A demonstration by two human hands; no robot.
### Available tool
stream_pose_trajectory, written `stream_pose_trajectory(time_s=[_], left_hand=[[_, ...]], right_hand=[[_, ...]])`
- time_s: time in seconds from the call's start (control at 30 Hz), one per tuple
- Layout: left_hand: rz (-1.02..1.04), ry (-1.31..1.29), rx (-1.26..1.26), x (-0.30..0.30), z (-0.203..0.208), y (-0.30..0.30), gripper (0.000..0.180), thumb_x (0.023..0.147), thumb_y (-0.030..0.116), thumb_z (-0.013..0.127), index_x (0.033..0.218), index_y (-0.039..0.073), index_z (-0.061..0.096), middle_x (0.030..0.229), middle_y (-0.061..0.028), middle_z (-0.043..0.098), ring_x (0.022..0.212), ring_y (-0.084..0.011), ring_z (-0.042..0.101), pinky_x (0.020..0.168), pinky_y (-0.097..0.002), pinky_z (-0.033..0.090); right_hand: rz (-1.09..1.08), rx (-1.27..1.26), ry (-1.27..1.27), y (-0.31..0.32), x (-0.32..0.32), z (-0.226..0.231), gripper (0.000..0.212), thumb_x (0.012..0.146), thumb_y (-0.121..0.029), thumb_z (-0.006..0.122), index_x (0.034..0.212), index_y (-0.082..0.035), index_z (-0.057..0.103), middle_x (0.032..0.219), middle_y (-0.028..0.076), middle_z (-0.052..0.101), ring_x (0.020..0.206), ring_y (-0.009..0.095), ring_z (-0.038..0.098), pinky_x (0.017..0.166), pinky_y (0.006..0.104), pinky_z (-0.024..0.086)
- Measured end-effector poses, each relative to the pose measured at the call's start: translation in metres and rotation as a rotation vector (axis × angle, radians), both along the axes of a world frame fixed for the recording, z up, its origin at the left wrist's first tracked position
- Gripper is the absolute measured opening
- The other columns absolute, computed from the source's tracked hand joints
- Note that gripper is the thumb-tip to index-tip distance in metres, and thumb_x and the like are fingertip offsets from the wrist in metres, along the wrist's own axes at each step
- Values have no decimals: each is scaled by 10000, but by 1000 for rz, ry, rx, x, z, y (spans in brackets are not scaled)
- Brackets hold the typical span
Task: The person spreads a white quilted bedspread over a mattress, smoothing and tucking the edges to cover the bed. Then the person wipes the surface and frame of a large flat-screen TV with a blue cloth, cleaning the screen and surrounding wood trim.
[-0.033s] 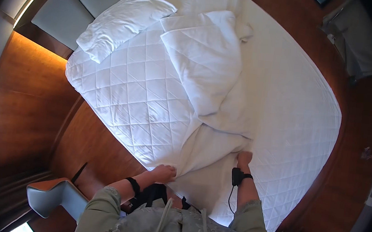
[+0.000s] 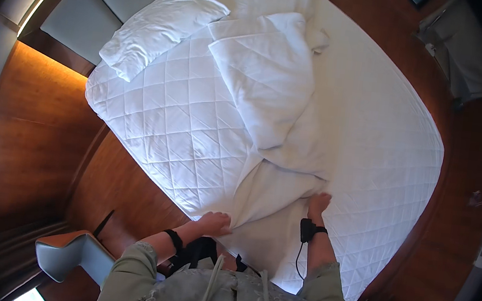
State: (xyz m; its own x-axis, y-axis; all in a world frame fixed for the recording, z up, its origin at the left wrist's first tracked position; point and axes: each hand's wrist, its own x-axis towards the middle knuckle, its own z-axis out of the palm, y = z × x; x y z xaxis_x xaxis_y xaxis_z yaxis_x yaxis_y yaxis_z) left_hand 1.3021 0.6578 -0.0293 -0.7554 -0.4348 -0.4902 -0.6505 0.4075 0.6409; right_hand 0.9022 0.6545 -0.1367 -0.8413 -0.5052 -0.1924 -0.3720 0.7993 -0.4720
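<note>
Look, a big white bed fills most of the floor in front of me. On it lies a rumpled white cover, folded over itself, its near end between the person's two hands. One puffy pillow sits left of it. The left hand and right hand are at the cover's edges, fingers curled close together; I can't tell if they pinch it. Each wrist wears a black strap.
</note>
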Motion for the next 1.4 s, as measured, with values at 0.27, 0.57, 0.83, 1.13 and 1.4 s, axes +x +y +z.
stream_pose_trajectory(time_s=[0.27, 0.57, 0.83, 1.13, 1.4], left_hand=[[695, 292, 159, -66, -74, -76, 517, 907, 448, 532, 1161, 2, 470, 1031, -291, 612, 1013, -450, 575, 870, -481, 448], [849, 321, 266, -106, -67, -90, 339, 940, 258, 499, 1167, 10, 537, 1057, -234, 609, 1031, -393, 567, 887, -428, 438], [64, 209, -102, -108, -16, -62, 105, 844, 131, 538, 883, 33, 548, 890, -145, 563, 907, -345, 540, 773, -446, 458], [-298, 365, -118, -146, 7, 27, 120, 744, 93, 579, 854, 71, 622, 1002, -89, 550, 1002, -270, 531, 792, -392, 449], [-45, 131, 55, -111, -53, 29, 168, 785, 134, 582, 930, 78, 646, 1024, -96, 560, 1038, -300, 544, 868, -416, 446]], right_hand=[[916, -186, 96, -141, 118, 103, 403, 799, -315, 654, 1030, 6, 577, 1037, 199, 560, 1015, 387, 510, 849, 489, 421], [629, 180, -25, -199, 109, 92, 362, 833, -342, 554, 955, -22, 671, 989, 212, 659, 938, 390, 620, 808, 510, 479], [354, 321, 263, -98, -115, 55, 361, 880, -331, 516, 1021, -25, 644, 1052, 222, 637, 977, 414, 607, 800, 530, 485], [-137, 175, -68, 60, -225, 18, 338, 933, -297, 491, 842, -26, 673, 618, 96, 661, 539, 268, 650, 568, 380, 529], [115, -269, 571, 17, -77, 102, 304, 748, -35, 594, 1048, 17, 584, 939, 177, 621, 952, 356, 590, 824, 467, 456]])
